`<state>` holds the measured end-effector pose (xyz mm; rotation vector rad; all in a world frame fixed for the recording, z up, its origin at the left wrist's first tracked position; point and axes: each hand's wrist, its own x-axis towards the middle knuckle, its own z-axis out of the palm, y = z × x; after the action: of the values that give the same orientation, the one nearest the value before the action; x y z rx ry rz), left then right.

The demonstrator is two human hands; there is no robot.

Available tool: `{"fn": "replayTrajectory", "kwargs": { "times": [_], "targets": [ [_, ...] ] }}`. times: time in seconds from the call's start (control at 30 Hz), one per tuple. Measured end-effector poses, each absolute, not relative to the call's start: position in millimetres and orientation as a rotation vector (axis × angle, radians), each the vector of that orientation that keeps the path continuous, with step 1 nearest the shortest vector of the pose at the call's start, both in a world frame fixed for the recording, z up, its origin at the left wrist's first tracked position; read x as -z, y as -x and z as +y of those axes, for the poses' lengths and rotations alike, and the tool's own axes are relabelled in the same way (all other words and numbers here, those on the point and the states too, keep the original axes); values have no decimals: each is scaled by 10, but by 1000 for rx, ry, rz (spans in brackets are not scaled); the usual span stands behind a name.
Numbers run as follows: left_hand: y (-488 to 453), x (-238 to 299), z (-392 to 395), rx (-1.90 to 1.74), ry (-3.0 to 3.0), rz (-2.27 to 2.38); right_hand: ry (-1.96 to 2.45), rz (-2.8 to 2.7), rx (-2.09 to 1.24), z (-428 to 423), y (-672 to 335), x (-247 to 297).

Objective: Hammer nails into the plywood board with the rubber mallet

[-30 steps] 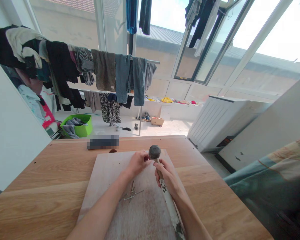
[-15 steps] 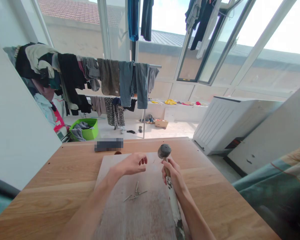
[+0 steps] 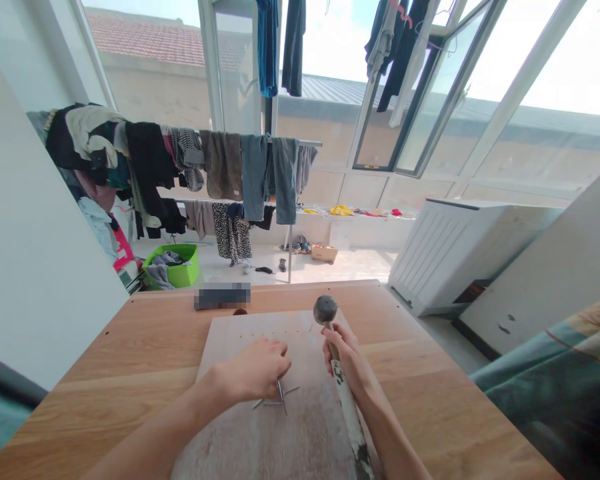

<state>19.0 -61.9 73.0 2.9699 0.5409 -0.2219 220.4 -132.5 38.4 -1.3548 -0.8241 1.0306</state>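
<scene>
My right hand (image 3: 345, 347) is wrapped round the upper handle of a mallet (image 3: 347, 407), whose round dark head (image 3: 325, 309) points away from me. The handle's pale coating is chipped. Over the pile of nails (image 3: 267, 403) my left hand (image 3: 260, 367) is closed, fingertips pinching a nail (image 3: 281, 393) that slants down among the others. Those nails lie loose on a whitish wooden board (image 3: 260, 443). Small dark dots, nail heads or holes, form a row near the board's far edge. By its right end a thin nail (image 3: 311, 327) stands up, close to the mallet head.
The board rests on a wood-grain table (image 3: 420, 393). A blurred-out dark object (image 3: 223, 296) lies by the table's far edge, with a small brown round thing (image 3: 240, 312) before it. Beyond are a green basket (image 3: 184, 275), a laundry rack (image 3: 310, 143) and a white ribbed cabinet (image 3: 435, 250).
My left hand has come down and back toward me, from above the board's far part to the loose nails, and closed on one. My right hand keeps the mallet in nearly the same place.
</scene>
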Motion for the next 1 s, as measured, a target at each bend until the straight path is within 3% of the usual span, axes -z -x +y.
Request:
{"fn": "replayTrajectory", "kwargs": {
  "times": [0.63,0.8,1.0],
  "targets": [
    [-179,-704,-664,217,-3072,435,1338,-820,-1026,-1300,-2224,-358],
    [-307,-648,-427,-273,-2700,601,1320,-816,-1025,-1289,-2240,-326],
    [-659,-182,-155,-811,-2021,888,1315,-831,-1035,-1281,-2231,-338]
  ]
}}
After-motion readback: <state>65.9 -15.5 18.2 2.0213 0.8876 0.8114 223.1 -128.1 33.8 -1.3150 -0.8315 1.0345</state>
